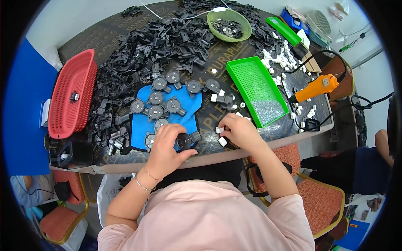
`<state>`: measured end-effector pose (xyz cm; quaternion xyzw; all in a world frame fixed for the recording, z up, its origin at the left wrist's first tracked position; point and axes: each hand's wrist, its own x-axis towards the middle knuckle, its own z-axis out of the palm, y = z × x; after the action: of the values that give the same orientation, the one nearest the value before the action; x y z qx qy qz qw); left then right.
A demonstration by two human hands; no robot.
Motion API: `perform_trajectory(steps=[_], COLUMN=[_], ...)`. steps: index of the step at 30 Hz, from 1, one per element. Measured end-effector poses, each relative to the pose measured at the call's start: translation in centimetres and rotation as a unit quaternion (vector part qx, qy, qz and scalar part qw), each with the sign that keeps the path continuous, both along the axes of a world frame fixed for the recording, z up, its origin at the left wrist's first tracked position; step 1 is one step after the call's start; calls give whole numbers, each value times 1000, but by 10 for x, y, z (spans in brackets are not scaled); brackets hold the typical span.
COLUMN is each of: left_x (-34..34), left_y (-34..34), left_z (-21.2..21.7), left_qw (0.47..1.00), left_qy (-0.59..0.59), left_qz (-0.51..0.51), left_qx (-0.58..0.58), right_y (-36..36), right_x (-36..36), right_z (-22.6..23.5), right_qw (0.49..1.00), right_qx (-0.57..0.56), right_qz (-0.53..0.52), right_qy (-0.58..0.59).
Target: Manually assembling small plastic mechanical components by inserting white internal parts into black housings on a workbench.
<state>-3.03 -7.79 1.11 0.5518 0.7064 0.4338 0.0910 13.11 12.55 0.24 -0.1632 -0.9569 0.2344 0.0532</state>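
In our left hand point(164, 146), thumb and fingers are curled around a round black plastic housing with a short stem point(184, 141), just above the table's near edge. Our right hand point(242, 130), to its right, has thumb and forefinger closed at a small white plastic block point(220, 130); we cannot tell whether it is lifted clear of the table.

The step seems to be bringing block and housing together. For that, we would do best to keep the left grip at the housing's rim, so its face stays open to us, and to take the block squarely by its sides. A second white block point(222, 142) lies just below our right fingertips, so we should lift without sweeping it along.

Beyond our left hand, similar black round housings point(173, 105) sit on a blue cloth mat point(191, 120); we should keep our wrist from nudging them. Sliding the parts together gently, without forcing, would likely avoid a crooked fit.
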Motion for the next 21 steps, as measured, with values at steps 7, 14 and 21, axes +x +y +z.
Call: perform_trajectory(steps=[7,14,21], left_x=[8,21,38], left_y=[5,15,31], left_z=[-5,-17,-7], left_qw=[986,749,629], left_qy=[-152,-662,-773], left_qz=[14,-28,-88], left_qx=[-72,8,13], right_y=[6,-7,-28], right_x=[-26,-25,-14], right_z=[-7,17,12], right_qw=[987,984,966], right_qx=[-157,-171,-100], right_qz=[-21,-49,99], right_qy=[7,-8,217])
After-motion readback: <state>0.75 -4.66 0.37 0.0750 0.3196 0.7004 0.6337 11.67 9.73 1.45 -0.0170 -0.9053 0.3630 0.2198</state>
